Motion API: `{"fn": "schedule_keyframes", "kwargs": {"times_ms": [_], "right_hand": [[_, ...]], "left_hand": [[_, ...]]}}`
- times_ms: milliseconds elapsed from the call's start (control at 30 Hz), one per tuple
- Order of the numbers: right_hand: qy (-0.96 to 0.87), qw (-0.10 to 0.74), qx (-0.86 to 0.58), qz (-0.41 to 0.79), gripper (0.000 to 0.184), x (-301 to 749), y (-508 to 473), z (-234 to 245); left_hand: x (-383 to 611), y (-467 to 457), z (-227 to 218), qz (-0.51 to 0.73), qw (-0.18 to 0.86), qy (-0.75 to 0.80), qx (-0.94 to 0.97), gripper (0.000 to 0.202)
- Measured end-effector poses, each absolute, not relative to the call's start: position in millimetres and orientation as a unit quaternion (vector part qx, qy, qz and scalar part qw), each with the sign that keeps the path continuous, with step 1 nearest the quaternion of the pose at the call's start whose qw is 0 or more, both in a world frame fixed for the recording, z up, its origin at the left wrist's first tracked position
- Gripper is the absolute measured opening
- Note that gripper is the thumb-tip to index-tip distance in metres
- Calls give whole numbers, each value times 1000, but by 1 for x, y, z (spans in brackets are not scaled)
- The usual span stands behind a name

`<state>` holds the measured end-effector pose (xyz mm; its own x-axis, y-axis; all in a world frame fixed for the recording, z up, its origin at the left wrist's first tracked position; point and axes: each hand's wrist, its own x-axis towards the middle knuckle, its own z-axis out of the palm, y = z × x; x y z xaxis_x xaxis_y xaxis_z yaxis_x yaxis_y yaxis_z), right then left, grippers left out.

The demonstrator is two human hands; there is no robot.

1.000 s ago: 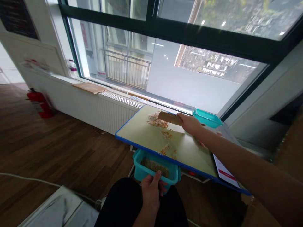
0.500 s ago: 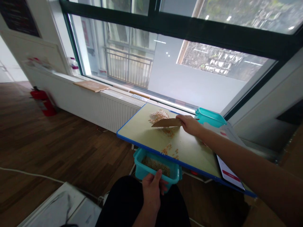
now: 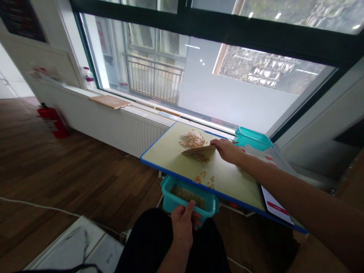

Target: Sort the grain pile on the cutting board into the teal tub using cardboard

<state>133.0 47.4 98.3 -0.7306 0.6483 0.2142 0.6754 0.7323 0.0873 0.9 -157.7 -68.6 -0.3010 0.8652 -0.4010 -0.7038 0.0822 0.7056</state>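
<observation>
My right hand (image 3: 227, 149) grips a flat piece of brown cardboard (image 3: 198, 150), its edge resting on a small table with a blue rim (image 3: 182, 174). A heap of pale and orange grains (image 3: 192, 139) lies just beyond the cardboard, and a few loose grains (image 3: 205, 178) sit near the table's front edge. My left hand (image 3: 184, 223) holds the near wall of a teal plastic bin (image 3: 170, 203) under the table's front edge; grain fills its bottom. The bin rests against my lap.
A second teal bin (image 3: 252, 138) stands at the table's far right corner. A phone or tablet (image 3: 274, 206) lies on the right side. Behind are a white radiator (image 3: 133, 131) and a large window. A red fire extinguisher (image 3: 53, 120) stands at left on the wooden floor.
My right hand has tipped the cardboard down onto the table and drawn it toward me, behind some of the grains. The left hand and bin stay put.
</observation>
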Motion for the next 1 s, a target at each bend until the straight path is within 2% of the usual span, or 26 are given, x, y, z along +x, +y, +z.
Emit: {"fn": "schedule_keyframes", "kwargs": {"times_ms": [300,467,1000], "right_hand": [[-939,58,-329,-74,41,134,25,111],[-939,49,-333,-65,38,135,9,114],[-952,64,-297,-29,37,151,-31,114]], "left_hand": [[10,-156,-67,668,581,449,121,42],[22,-160,-67,671,575,455,114,41],[39,-167,-59,672,567,466,103,42]]}}
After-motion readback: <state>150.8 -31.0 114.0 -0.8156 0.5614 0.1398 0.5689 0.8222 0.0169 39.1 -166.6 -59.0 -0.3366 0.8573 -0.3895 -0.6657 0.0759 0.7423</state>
